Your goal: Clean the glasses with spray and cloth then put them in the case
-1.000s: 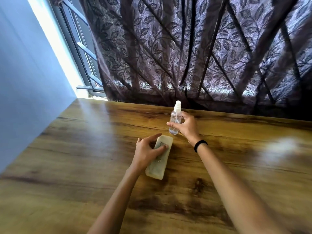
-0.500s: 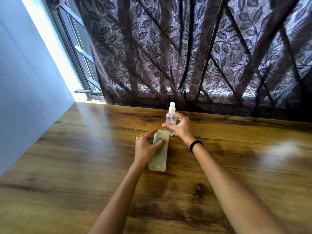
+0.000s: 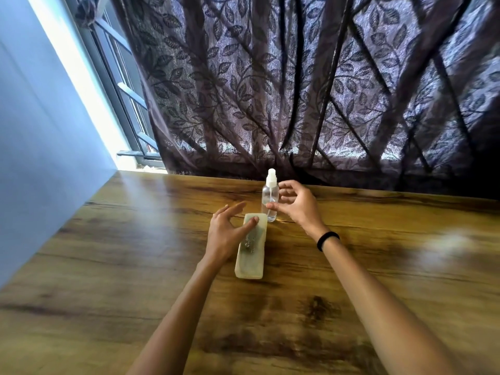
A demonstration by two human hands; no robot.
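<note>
A pale, closed glasses case (image 3: 250, 262) lies lengthwise on the wooden table (image 3: 130, 255), with a small metal ornament on its lid. My left hand (image 3: 224, 236) hovers at its far end, thumb resting on the lid and fingers lifted and spread. Just beyond the case, a clear spray bottle (image 3: 270, 192) with a white nozzle stands upright on the table. My right hand (image 3: 296, 205) is beside it, fingers loosely spread, with only the thumb tip at the bottle's side. No glasses or cloth are in sight.
A dark leaf-patterned curtain (image 3: 297, 90) hangs right behind the table's far edge. A blue wall (image 3: 40, 158) runs along the table's left side, with a barred window (image 3: 121, 85) at the corner. A black band sits on my right wrist.
My right hand has set the bottle upright on the table and loosened its grip. My left hand's fingers have lifted off the case, leaving the thumb on it.
</note>
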